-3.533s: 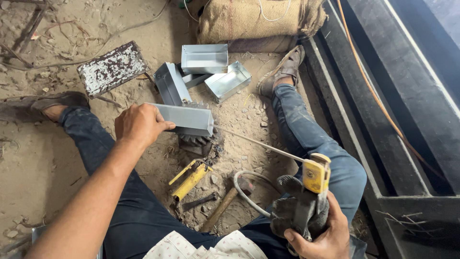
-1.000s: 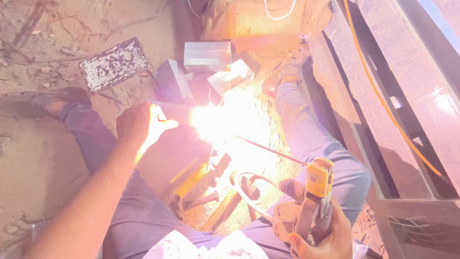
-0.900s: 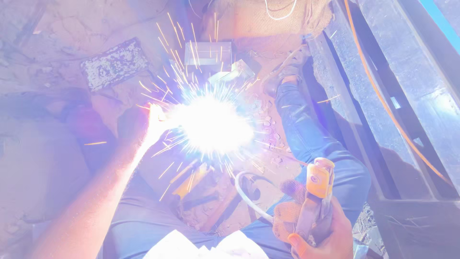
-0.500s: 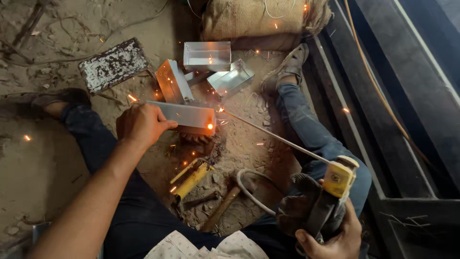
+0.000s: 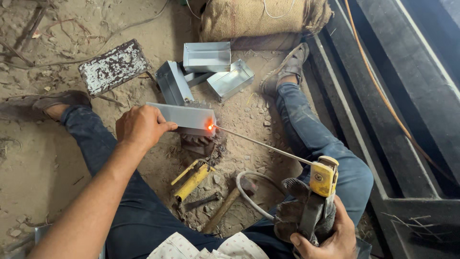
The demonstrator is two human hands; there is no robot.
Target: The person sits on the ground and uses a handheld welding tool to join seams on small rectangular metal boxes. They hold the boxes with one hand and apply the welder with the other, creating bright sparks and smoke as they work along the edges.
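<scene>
The left hand (image 5: 140, 127) presses its curled fingers on the box (image 5: 184, 116), pinning it to the floor (image 5: 43, 163) for welding. The right hand (image 5: 322, 235), fingers wrapped round the holder (image 5: 320, 184), keeps the rod (image 5: 261, 143) touching the box's glowing corner, opposite the left fingers.

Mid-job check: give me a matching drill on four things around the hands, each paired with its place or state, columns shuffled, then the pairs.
Things:
1. grey metal box
2. welding rod
3. yellow electrode holder
4. speckled metal plate

Places or states:
A. gripped in the right hand
B. lying flat on the dirt, up beyond the left knee
C. steadied from one end by the left hand
D. tip glowing orange at the box corner

Pairs: 1-C, 2-D, 3-A, 4-B
</scene>
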